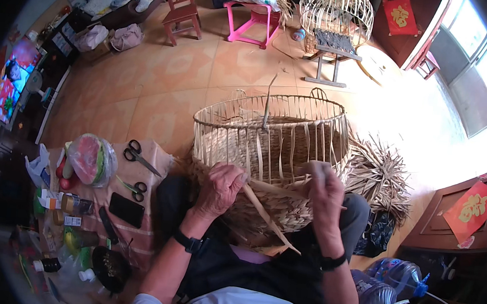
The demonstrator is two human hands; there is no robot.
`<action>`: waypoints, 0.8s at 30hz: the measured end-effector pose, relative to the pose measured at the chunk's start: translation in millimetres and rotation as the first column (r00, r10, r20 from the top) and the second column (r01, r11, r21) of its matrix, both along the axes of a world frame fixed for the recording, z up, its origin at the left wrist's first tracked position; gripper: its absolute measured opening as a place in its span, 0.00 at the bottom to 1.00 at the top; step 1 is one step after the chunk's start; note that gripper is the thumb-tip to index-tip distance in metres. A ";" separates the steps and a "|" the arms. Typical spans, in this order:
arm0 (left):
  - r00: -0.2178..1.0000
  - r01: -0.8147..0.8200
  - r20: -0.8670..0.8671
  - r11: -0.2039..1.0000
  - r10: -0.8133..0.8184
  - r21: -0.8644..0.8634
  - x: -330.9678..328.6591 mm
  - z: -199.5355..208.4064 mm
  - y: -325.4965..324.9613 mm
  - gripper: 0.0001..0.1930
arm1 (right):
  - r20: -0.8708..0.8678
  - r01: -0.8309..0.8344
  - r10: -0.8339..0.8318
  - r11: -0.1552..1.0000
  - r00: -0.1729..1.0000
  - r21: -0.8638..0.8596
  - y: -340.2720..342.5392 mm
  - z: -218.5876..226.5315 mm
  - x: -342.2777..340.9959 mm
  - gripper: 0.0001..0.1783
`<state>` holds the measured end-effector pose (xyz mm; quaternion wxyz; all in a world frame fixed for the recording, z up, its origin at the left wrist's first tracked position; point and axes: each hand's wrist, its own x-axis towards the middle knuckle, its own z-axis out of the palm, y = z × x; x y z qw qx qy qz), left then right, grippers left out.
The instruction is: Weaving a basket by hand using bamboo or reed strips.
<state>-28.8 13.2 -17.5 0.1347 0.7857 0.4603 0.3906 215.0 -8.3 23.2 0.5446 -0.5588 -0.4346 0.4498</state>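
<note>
Between my knees stands a large oval basket, woven of straw-coloured strips below, with bare upright stakes reaching a rim band above. At its near wall my left hand is closed on a pale dried-leaf strip, whose loose end slants down toward my lap. My right hand, partly blurred, is closed against the same wall to the right. A stretch of strip runs between the two hands, and a thin end pokes out beside the right one. One long strip sticks up above the far rim.
A heap of dried strips lies right of the basket. On the cloth-covered surface at left are black scissors, a second pair, a phone and wrapped watermelon. Large water bottles stand at lower right.
</note>
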 end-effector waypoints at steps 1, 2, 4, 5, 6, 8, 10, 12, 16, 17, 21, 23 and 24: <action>0.996 -0.044 0.076 0.998 0.048 -0.048 -1.4 5.1 -6.0 0.04 | -0.132 0.051 -0.042 0.996 0.990 0.071 -2.3 -9.9 12.4 0.15; 0.995 -0.056 0.079 0.997 0.060 -0.049 -4.6 8.9 -10.2 0.04 | -0.178 0.079 -0.067 0.995 0.982 0.061 -9.9 -13.9 25.3 0.17; 0.972 -0.208 -0.091 0.971 0.218 0.115 -4.7 16.4 -13.4 0.10 | -0.213 0.098 -0.084 0.994 0.973 0.056 -31.1 -25.8 51.5 0.19; 0.968 -0.223 -0.087 0.967 0.234 0.119 -4.5 24.6 -16.0 0.10 | -0.237 0.041 -0.050 0.998 0.970 -0.040 -42.8 -37.5 61.3 0.21; 0.975 -0.211 -0.051 0.969 0.218 0.128 -2.6 31.4 -18.9 0.12 | -0.261 -0.016 -0.020 0.990 0.965 -0.137 -54.8 -46.0 65.4 0.22; 0.983 -0.178 -0.027 0.975 0.183 0.133 -0.2 38.0 -25.7 0.20 | -0.105 -0.258 0.244 0.955 0.964 -0.148 -74.5 -42.9 49.0 0.21; 0.996 -0.083 -0.029 0.995 0.084 0.051 1.2 36.9 -29.4 0.22 | 0.036 -0.443 0.461 0.869 0.887 -0.220 -94.2 -37.2 28.7 0.18; 0.997 -0.041 -0.063 0.999 0.042 0.018 2.8 32.6 -35.1 0.24 | -0.147 -0.564 0.558 0.720 0.817 -0.404 -104.0 -4.6 10.4 0.12; 0.996 -0.049 -0.072 0.997 0.053 0.057 10.3 30.3 -39.8 0.23 | -0.390 -0.621 0.497 0.713 0.775 -0.325 -114.2 33.0 12.8 0.11; 0.999 -0.029 -0.015 0.998 0.029 0.048 8.8 24.2 -37.0 0.21 | -0.518 -0.683 0.502 0.686 0.693 -0.249 -116.6 29.9 27.9 0.09; 0.992 -0.059 0.113 0.997 0.053 0.046 14.4 7.8 -28.5 0.18 | -0.519 -0.540 0.419 0.836 0.745 -0.100 -102.1 51.5 16.3 0.12; 0.990 -0.078 0.124 0.996 0.072 0.038 19.9 7.1 -25.3 0.14 | -0.024 -0.324 0.324 0.945 0.946 -0.028 -79.7 45.1 -4.7 0.19; 0.986 -0.103 0.134 0.994 0.099 0.027 21.0 7.0 -24.9 0.11 | 0.149 -0.357 0.349 0.933 0.925 0.032 -66.1 44.3 -8.6 0.22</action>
